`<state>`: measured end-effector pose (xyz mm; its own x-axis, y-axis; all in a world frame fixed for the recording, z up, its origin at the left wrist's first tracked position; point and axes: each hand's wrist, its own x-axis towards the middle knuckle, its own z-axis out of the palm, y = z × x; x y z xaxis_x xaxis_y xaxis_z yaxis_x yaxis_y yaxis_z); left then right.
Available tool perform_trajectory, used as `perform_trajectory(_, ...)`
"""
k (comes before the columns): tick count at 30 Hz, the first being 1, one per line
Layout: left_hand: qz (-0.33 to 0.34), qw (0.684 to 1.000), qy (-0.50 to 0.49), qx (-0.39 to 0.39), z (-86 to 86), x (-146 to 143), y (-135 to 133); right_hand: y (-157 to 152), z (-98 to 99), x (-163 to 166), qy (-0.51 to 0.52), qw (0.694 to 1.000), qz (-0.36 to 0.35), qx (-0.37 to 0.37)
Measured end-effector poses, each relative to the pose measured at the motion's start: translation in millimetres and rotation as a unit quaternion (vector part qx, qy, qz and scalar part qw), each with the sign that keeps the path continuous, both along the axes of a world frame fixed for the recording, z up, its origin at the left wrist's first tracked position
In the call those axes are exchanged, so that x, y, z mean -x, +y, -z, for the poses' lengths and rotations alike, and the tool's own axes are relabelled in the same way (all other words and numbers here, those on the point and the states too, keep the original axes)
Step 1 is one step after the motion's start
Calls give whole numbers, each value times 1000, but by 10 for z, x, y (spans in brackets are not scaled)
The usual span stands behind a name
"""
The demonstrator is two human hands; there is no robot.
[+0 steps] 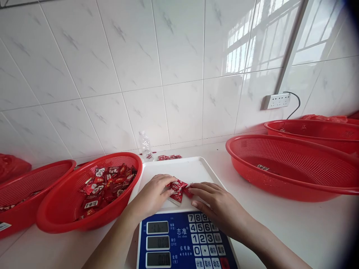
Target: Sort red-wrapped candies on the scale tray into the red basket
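My left hand is closed on the left edge of a small red snack packet, thumb in front and fingers behind. Facing it, my right hand has its fingertips around another bit of red wrapper; whether that is a separate packet I cannot tell. Both hands are over the white tray of an electronic weighing scale. The scale's blue front panel has three displays at the left and a keypad, partly covered by my right hand.
To the left, a red basket holds many snack packets, beside another red basket. On the right stand two red baskets, the nearer with few packets. A plastic bottle and red packets lie behind the scale. A power strip is on the wall.
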<state>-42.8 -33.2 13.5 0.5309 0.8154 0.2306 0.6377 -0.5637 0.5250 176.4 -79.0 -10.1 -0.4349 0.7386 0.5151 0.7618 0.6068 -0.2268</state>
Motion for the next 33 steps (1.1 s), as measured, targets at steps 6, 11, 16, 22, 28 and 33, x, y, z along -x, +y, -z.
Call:
perform_trajectory(6,-18,999,21,20,4,20,-2,1,-11,-14,21,1000,-9,-3)
perform_trajectory(11,-48,998,31,-1,-1,11,-1,0,-1,-23,35,999,5,-29)
perform_trajectory(16,-49,997,52,0,-25,-19,-47,3,13,-18,23,999,15,-27)
perform_trajectory(22,-25,997,74,-18,-14,-43,-89,4,-7,0,21,999,21,-31)
perform_trajectory(28,45,998,43,-26,-30,-103,-120,-29,-35,15,39,999,4,-11)
perform_trajectory(33,49,998,7,-35,-9,-143,-138,-36,-51,15,20,999,-30,-11)
